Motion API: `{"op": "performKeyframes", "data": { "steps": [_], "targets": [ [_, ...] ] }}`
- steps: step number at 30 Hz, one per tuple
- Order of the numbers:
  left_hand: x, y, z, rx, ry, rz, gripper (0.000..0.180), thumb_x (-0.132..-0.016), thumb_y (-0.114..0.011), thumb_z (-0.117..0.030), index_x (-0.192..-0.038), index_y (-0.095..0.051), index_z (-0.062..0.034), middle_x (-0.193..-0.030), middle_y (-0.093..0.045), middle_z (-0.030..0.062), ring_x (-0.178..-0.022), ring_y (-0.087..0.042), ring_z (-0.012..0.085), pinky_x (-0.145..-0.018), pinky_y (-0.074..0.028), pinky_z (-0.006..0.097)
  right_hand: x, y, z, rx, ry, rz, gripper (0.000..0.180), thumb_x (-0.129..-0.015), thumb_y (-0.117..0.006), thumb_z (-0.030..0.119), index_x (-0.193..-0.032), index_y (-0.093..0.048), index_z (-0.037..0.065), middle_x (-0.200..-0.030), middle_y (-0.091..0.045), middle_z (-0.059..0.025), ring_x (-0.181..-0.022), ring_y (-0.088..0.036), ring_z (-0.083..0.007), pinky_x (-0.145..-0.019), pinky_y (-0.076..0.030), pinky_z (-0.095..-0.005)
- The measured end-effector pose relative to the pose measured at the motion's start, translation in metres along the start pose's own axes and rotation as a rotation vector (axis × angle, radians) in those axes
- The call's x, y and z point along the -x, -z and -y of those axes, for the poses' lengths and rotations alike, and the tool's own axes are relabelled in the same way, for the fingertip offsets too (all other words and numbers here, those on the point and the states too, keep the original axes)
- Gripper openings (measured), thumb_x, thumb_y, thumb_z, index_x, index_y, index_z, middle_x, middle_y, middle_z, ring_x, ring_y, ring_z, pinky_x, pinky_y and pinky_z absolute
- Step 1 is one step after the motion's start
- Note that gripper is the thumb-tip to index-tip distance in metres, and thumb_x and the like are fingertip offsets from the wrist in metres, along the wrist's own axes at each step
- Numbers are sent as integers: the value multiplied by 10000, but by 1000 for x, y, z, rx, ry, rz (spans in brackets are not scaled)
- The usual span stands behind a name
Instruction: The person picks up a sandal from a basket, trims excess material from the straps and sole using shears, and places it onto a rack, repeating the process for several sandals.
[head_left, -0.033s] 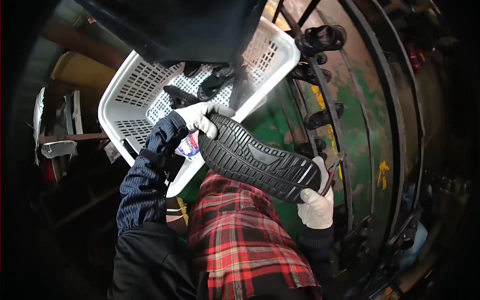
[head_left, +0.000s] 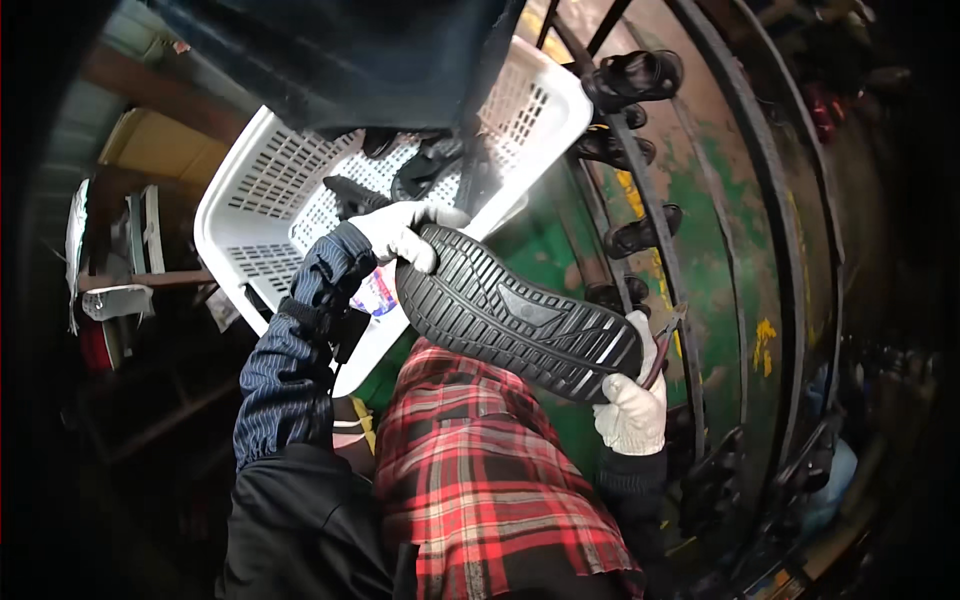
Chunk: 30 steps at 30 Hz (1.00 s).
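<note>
A black shoe is held across in front of me with its ridged, treaded sole facing up; its upper is hidden underneath. My left hand, in a white glove, is closed on the shoe's far left end. At the near right end, my white-gloved right hand grips the other edge with the thumb on the sole. That same hand also has a pair of pliers with dark red handles tucked in it, jaws pointing up and away from the shoe.
Beyond my left hand stands a white plastic basket with several black shoes inside. Dark sheeting hangs over it. To the right, a metal rack carries black shoes above a worn green floor.
</note>
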<state>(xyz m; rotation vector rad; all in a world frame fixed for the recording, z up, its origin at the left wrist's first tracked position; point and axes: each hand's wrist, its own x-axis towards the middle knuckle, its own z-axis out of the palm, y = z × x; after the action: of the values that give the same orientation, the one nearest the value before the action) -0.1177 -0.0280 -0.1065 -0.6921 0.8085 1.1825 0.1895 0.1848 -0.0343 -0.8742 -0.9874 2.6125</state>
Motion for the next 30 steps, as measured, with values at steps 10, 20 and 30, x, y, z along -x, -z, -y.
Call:
{"op": "performKeyframes", "data": {
  "steps": [10,20,30],
  "targets": [
    [-105,0,117,90,-1043,530,840,-906,-652,-419,-1488,-256,39,-1429,-455,179,-1216,-522,268,-975,-495,399,43,-48,-1,817,551,201,519,-728,-803,62,-1195,-590,-13,-1222,-590,-194,-1125,-614,-307,-971,-491,-445],
    [-18,-105,127,210,-547,1063,627,-1024,-435,-370,-1511,-245,-23,-1460,-435,223,-1250,-539,360,-1027,-481,549,9,-113,49,1075,1014,465,382,-639,-705,-57,-1018,-663,-54,-1184,-591,-175,-1112,-600,-377,-1023,-451,-448],
    [46,-93,104,374,-1044,824,609,-1017,-457,-422,-1493,-293,-79,-1440,-446,210,-1178,-571,413,-993,-497,588,32,-97,35,920,685,838,158,-659,-716,-23,-797,-639,-15,-1143,-616,-159,-1056,-615,-347,-991,-451,-511]
  ]
}}
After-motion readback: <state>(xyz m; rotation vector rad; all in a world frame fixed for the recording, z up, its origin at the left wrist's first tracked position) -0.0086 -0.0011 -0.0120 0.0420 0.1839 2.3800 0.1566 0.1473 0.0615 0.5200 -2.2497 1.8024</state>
